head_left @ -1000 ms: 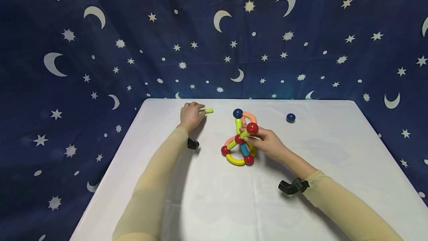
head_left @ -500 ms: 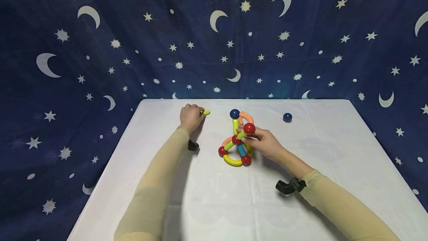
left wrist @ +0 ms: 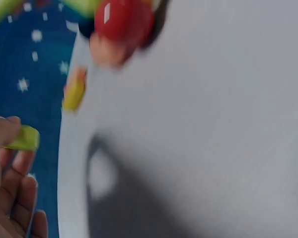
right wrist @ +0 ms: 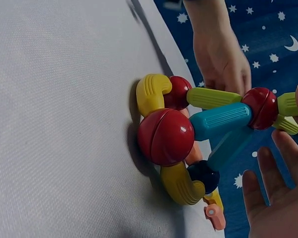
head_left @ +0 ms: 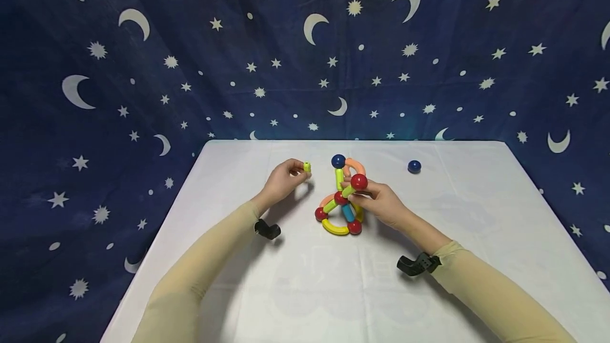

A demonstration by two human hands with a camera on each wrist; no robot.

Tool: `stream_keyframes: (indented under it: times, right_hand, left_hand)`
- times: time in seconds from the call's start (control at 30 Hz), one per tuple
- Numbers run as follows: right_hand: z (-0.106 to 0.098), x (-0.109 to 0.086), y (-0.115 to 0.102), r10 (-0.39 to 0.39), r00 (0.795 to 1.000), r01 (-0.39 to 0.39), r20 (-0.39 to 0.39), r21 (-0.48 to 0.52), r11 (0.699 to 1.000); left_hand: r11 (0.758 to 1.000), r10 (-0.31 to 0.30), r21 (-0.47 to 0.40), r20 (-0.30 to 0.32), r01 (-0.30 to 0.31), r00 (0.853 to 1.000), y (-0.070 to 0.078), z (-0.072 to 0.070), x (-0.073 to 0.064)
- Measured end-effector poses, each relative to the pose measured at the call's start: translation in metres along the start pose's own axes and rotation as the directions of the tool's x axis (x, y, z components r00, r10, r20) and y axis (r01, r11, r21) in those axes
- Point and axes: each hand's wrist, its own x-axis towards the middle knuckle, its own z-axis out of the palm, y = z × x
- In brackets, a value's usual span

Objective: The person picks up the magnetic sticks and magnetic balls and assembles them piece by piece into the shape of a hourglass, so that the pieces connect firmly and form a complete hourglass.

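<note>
My left hand (head_left: 282,180) pinches a short lime-green magnetic rod (head_left: 307,167) between thumb and fingertips, above the table. A structure of magnetic rods and balls stands to its right. Its base has red balls (head_left: 354,227) joined by yellow curved rods (head_left: 335,228); blue rods (right wrist: 222,121) and lime-green ones rise to a central red ball (right wrist: 260,108). My right hand (head_left: 383,205) pinches the lime-green rod (right wrist: 288,104) above that ball, just below a top red ball (head_left: 359,182). Another lime-green rod (head_left: 339,179) leads to a dark blue ball (head_left: 338,161).
A loose dark blue ball (head_left: 414,167) lies on the white-covered table (head_left: 324,290) at the back right. An orange-pink curved rod (head_left: 356,165) shows behind the structure. A navy curtain (head_left: 286,41) with moons and stars hangs past the table's far edge.
My left hand has picked the lime-green rod up from the far left of the table and moved it toward the structure, turning it more upright. My right hand keeps its place.
</note>
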Motion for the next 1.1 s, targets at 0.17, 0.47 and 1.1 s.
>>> stream_keyframes:
  times: [0.17, 0.47, 1.1]
  right_hand:
    - [-0.001, 0.000, 0.001, -0.002, 1.000, 0.002, -0.003, 0.003, 1.000]
    - [-0.001, 0.000, -0.001, 0.005, 1.000, -0.005, 0.000, -0.011, 1.000]
    - [0.001, -0.001, -0.001, -0.029, 1.000, 0.030, -0.005, 0.042, 0.999]
  left_hand:
    - [0.976, 0.064, -0.208, 0.017, -0.059, 0.998, 0.020, 0.007, -0.024]
    - [0.942, 0.118, -0.320, 0.050, -0.096, 0.992, 0.041, 0.017, -0.052]
    - [0.917, 0.160, -0.378, 0.059, -0.126, 0.985, 0.052, 0.041, -0.060]
